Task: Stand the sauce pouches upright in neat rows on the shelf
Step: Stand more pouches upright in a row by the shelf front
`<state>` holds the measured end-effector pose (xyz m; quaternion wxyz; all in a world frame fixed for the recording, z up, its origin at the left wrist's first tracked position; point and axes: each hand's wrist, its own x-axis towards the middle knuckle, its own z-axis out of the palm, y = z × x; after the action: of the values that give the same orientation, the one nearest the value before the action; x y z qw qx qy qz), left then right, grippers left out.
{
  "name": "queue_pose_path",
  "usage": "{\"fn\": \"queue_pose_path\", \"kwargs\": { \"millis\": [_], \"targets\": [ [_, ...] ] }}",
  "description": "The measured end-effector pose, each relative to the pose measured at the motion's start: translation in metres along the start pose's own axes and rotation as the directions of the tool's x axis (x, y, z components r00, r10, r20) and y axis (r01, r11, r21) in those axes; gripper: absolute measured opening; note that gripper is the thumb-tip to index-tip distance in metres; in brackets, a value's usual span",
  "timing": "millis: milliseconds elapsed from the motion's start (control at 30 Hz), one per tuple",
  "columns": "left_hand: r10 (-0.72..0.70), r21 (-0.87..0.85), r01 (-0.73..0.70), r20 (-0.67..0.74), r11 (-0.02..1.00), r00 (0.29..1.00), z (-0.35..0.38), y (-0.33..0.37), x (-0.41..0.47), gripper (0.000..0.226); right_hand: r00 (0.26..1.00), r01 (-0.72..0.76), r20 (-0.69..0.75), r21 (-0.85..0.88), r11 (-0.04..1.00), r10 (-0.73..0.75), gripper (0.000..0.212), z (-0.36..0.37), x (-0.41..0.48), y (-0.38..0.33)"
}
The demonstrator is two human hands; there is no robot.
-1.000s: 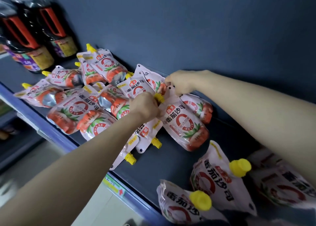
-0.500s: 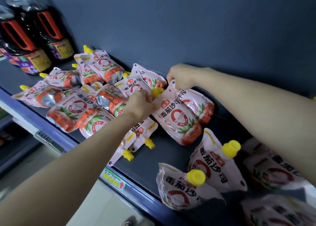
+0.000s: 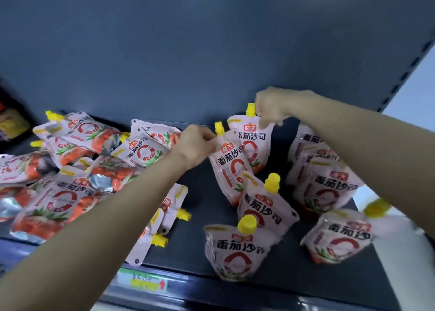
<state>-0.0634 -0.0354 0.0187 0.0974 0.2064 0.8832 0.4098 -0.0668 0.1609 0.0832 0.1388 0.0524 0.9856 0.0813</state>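
While both arms reach to the mid of the frame, the left hand [image 3: 197, 143] pinches the top corner of a white soft sauce pouch [image 3: 229, 169] w/ a yellow screw cap & a red ring print, fingers curled tight on it. That pouch stands up on the dark flat metal shelf [image 3: 207, 219], a bit tilted. Up & to the right, the right hand [image 3: 270, 109] has its fingers curled round the top of a second white pouch [image 3: 254, 143] w/ a yellow cap. It stands just behind the first one, touching it. Two more standing pouches are in front, lower mid of the frame: a middle pouch [image 3: 263, 207] & a front pouch [image 3: 237, 249] near the shelf edge. At the right side a group of standing pouches [image 3: 327, 188] is partly hidden by the right arm. At the left a messy pile of pouches [image 3: 58, 197] lies flat, some on top of others. Two flat pouches [image 3: 174, 205] lie by the left arm, caps pointing right. A green & yellow price tag [image 3: 146, 282] sits on the shelf's front edge, bottom mid
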Motion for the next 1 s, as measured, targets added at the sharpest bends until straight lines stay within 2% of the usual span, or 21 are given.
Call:
{"fn": "queue_pose_path", "kwargs": {
  "millis": [133, 233, 367, 467, 533, 633, 800, 933, 1000],
  "targets": [
    [0.038, -0.008, -0.038, 0.078, 0.999, 0.996, 0.001, 0.011, 0.001, 0.007, 0.999, -0.041, -0.015, 0.079, 0.996, 0.042, 0.046, 0.008, -0.009, 0.008],
    [0.049, 0.014, -0.052, 0.133, 0.999, 0.990, 0.002, 0.015, 0.002, 0.002, 0.998, -0.060, -0.010, 0.143, 0.988, 0.062, 0.045, 0.012, -0.015, 0.010],
    [0.050, 0.061, -0.062, 0.191, 0.996, 0.980, 0.008, 0.014, 0.005, 0.023, 1.000, -0.010, -0.011, 0.244, 0.970, 0.013, 0.032, 0.009, -0.022, 0.008],
    [0.062, 0.075, -0.075, 0.165, 0.994, 0.984, 0.012, 0.014, 0.010, 0.027, 0.998, -0.008, -0.065, 0.203, 0.979, 0.021, 0.031, 0.012, -0.019, 0.008],
    [0.071, 0.044, -0.078, 0.139, 0.996, 0.988, 0.013, 0.015, 0.012, 0.030, 0.991, -0.051, -0.114, 0.167, 0.985, 0.071, 0.040, 0.015, -0.016, 0.008],
    [0.086, 0.003, -0.087, 0.105, 0.996, 0.991, 0.015, 0.017, 0.016, 0.033, 0.979, -0.112, -0.152, 0.152, 0.982, 0.135, 0.041, 0.017, -0.015, 0.012],
    [0.109, -0.026, -0.108, 0.054, 0.994, 0.993, 0.022, 0.022, 0.026, 0.032, 0.989, -0.146, -0.005, 0.147, 0.978, 0.149, 0.037, 0.008, -0.015, 0.015],
    [0.130, -0.028, -0.128, 0.081, 0.991, 0.988, 0.029, 0.028, 0.028, 0.030, 0.990, -0.123, 0.081, 0.128, 0.984, 0.113, 0.021, -0.004, -0.026, 0.020],
    [0.145, -0.042, -0.142, 0.084, 0.989, 0.986, 0.032, 0.031, 0.028, 0.023, 0.989, -0.125, 0.096, 0.116, 0.985, 0.114, 0.025, -0.009, -0.034, 0.021]
  ]
}}
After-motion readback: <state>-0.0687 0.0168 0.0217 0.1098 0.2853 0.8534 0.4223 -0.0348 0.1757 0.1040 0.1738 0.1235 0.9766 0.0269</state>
